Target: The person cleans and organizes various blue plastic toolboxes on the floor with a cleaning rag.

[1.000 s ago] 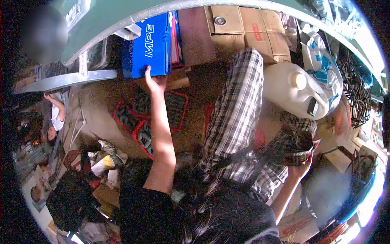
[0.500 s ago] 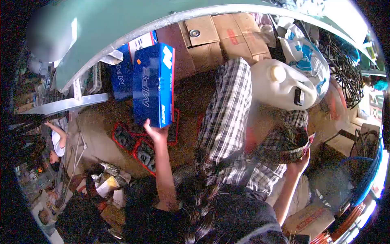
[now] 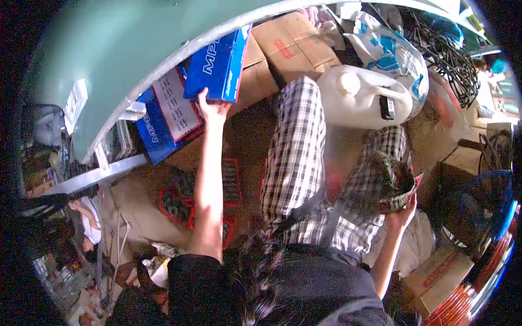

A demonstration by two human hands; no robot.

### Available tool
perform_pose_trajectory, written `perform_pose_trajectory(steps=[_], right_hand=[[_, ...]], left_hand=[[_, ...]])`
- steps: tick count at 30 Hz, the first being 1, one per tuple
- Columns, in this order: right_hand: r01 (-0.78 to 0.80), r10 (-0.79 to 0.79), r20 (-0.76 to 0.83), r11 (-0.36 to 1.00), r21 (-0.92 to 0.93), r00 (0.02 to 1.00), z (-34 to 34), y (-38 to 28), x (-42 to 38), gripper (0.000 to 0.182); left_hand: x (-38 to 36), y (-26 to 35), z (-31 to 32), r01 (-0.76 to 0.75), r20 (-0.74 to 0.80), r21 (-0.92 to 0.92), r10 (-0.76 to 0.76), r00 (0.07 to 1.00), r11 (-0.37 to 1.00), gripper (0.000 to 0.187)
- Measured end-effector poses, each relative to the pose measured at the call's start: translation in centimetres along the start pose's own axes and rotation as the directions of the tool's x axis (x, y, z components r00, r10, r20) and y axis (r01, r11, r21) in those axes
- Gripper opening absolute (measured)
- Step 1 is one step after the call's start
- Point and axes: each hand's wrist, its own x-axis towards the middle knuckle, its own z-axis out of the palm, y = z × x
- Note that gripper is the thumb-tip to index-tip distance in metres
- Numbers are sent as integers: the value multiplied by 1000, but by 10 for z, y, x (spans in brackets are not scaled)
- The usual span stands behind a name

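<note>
My left hand (image 3: 213, 108) grips the lower end of a blue box (image 3: 217, 65) with white "MP" lettering, its thumb on the near face. The box is tilted, and its upper end is cut off by the green table edge. Beside it leans another blue box (image 3: 168, 103) with a white printed panel. My right hand (image 3: 401, 216) is closed on the edge of a dark, shiny plastic packet (image 3: 397, 187) with reddish edges, held over my checked trouser leg. What is inside the packet cannot be made out. On the floor lie several dark packs with red edges (image 3: 223, 182).
A white plastic jug (image 3: 353, 100) stands beyond my knees. Cardboard boxes (image 3: 288, 51) are behind it, beside a white-blue bag (image 3: 391, 49) and a tangle of black cable (image 3: 446, 60). The green tabletop (image 3: 147, 32) overhangs the left. Another person (image 3: 89, 223) is at far left.
My left hand has pushed the blue box forward, away from me, up to the table edge. More of the second box's white panel shows. My right hand still holds the packet.
</note>
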Motion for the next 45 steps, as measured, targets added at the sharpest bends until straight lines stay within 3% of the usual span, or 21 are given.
perform_pose_trajectory(steps=[7,12,13,16,19,22,24,25,26,27,28,29,30,31,32,33,34,36,39,44,45], right_hand=[[95,-95,7,994,61,995,-22,-19,-4,48],[117,-118,1,991,59,993,-24,-26,-12,45],[132,-136,70,990,53,988,-25,-25,-10,45],[158,-149,-97,983,91,984,-10,-22,-6,44],[92,-93,30,995,50,995,-30,-31,9,45],[-140,76,385,980,141,920,-21,-36,11,51],[-60,54,33,977,206,998,-15,-39,15,52],[-279,171,389,930,241,905,-39,-47,31,51],[-307,189,487,936,174,853,-41,-48,42,50],[-328,212,576,939,103,789,-41,-50,51,50],[-347,243,658,937,30,712,-37,-49,56,49],[-310,229,649,951,12,726,-33,-47,61,47],[-225,192,441,974,22,876,-19,-41,62,46],[-133,128,207,991,7,970,4,-34,57,45],[-38,36,-43,999,-32,998,29,-27,47,44],[-36,35,-26,998,-54,999,49,-15,37,44],[29,-30,-4,988,-154,1000,48,-10,38,44],[155,-149,45,919,-362,988,43,-6,36,44],[12,-12,0,997,-76,1000,46,-8,36,43],[-41,37,-37,990,-133,999,56,3,22,40],[-8,4,-24,984,-176,1000,58,7,20,39]], left_hand=[[110,13,-23,101,-226,223,-49,973,970,66],[109,5,-12,-42,-346,304,151,926,952,74],[91,1,10,51,-569,437,231,789,898,78],[87,3,-8,233,-442,889,601,666,395,89],[53,6,-13,212,-576,762,491,654,612,79],[-33,-32,-33,-109,-231,714,380,896,691,51],[-112,-61,-22,-38,-61,616,95,994,787,65],[-161,-65,6,-90,184,739,-71,980,668,75],[-210,-69,33,-224,412,795,-231,881,564,86],[-220,-70,17,-611,581,771,-196,790,-179,88],[-219,-70,-11,-583,540,770,-225,811,-259,82],[-207,-72,-51,-228,236,971,-202,950,66,78],[-188,-76,-107,186,-79,908,-281,956,376,73],[-165,-83,-199,-259,279,948,94,956,-187,59],[-163,-54,-224,-162,226,957,266,937,-241,52],[-136,-30,-255,51,-133,971,349,927,233,47],[-109,-6,-285,96,-474,720,386,792,687,43],[-99,57,-297,-151,-575,114,190,796,982,53],[-87,101,-253,-181,-651,307,345,676,934,66],[-69,145,-256,-165,-735,151,222,640,975,77],[-67,149,-258,-150,-667,141,206,716,979,80]])
